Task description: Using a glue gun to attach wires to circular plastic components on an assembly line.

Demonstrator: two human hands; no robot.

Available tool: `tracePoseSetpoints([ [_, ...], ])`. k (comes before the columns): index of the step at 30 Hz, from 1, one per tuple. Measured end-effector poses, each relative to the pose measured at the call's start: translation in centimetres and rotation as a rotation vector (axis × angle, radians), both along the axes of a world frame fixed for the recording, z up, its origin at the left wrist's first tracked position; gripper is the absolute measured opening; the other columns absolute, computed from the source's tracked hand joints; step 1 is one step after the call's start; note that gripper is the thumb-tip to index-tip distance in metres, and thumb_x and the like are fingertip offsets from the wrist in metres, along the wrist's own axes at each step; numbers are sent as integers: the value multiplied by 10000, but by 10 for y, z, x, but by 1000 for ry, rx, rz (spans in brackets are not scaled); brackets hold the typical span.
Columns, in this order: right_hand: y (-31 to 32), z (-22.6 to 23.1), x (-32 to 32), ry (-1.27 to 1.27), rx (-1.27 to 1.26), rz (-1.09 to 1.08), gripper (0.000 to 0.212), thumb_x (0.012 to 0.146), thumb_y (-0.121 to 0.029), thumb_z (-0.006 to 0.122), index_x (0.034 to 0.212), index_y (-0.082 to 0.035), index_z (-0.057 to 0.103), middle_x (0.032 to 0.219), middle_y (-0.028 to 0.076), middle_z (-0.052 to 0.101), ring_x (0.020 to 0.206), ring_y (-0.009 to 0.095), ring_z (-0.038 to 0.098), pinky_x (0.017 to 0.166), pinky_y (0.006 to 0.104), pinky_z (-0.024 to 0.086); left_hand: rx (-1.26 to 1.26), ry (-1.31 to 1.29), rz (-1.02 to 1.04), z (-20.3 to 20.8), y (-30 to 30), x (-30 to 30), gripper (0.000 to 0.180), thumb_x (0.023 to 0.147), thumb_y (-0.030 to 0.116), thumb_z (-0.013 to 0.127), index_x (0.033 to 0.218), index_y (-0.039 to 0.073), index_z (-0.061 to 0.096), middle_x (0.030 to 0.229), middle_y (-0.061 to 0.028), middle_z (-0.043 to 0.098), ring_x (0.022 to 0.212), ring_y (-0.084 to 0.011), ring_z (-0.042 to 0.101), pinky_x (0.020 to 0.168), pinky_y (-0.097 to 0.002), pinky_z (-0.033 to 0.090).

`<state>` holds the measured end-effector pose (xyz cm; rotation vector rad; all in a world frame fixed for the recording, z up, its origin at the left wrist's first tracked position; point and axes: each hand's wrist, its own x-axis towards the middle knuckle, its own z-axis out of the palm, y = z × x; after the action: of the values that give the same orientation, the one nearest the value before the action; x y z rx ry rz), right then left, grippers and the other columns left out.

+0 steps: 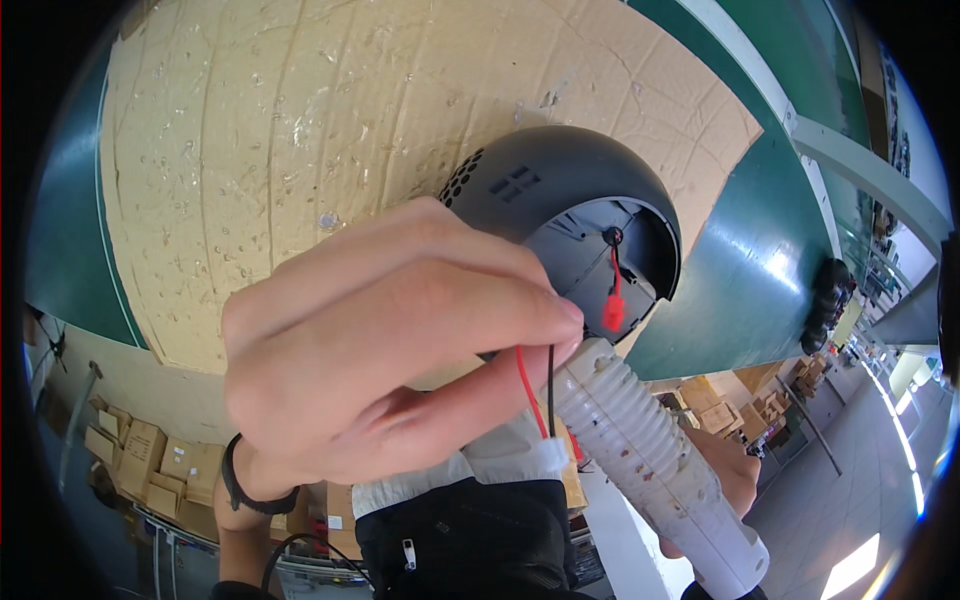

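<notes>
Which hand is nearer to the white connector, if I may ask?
Left. The left hand is just above the white connector in view, pinching its wires; the right hand is farther off, to the right, behind the white tube.

A creased tan cardboard sheet [300, 110] covers much of the green surface [715, 315]. A pale metal frame [870, 165] curves at upper right; a dark object [827, 305] lies below it. Cardboard boxes [165, 465] sit at lower left, grey floor [800, 510] at lower right.

Thin wires [530, 391], slanted white tool [655, 450]
</notes>
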<state>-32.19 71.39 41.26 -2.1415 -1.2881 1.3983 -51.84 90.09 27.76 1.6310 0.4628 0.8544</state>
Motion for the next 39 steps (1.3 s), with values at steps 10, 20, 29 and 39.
tracePoseSetpoints([
  [10,-7,-1,-1,-97,40,72,263,675,-108,746,870,49,664,840,192,688,731,302,704,632,333,573,11,-22,-5,-2,4,1,264,685,-96,758,912,-32,640,811,-167,654,668,-205,631,584,-268,491],
  [20,-63,7,19,-175,134,12,235,641,-144,740,809,9,677,793,147,685,716,275,695,636,338,559,-48,242,84,-2,5,-1,255,696,-62,734,937,-8,674,969,-124,611,764,-135,582,598,-224,439],
  [29,-58,-31,-17,-266,216,-60,202,604,-182,732,739,-37,692,738,94,682,695,242,684,636,344,540,-98,224,66,-5,6,0,247,704,-56,737,937,0,677,989,-122,603,775,-121,574,608,-215,436],
  [39,-61,-40,-36,-177,188,-68,242,647,-90,725,868,-9,668,887,122,688,786,252,682,753,338,541,-138,225,78,-7,3,-2,244,704,-55,750,930,1,679,987,-110,603,765,-109,565,614,-215,437],
])
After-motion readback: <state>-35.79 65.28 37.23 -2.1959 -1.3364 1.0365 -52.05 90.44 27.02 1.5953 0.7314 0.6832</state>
